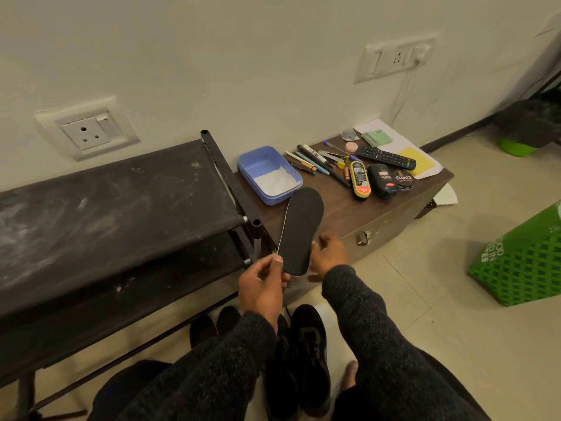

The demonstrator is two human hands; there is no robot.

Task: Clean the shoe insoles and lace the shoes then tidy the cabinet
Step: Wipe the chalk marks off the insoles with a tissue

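Risks, judged from the present layout. The insole is held in the air by its heel end only, toe end raised over the near edge of the brown worktop. The toe sits just beside the blue tub, which holds a white powder or cloth; which of the two cannot be told. A careless swing of the toe could clip the tub's rim and tip or shove it, spilling the contents toward the pens and polish bottles. The hold is narrow, so a slip is likely if the insole is rubbed hard, and it would then fall onto the black shoes on the floor below.

Hands. The left hand is curled, thumb pressed on the dark face of the insole near the heel, fingers tucked behind: a pinch. The right hand is placed at the insole's right edge, fingers bent and touching it; whether it truly clamps the edge or only steadies it cannot be told, since the fingertips are hidden behind the insole.

Also noted: a dusty black shoe rack to the left, touching the worktop's side.
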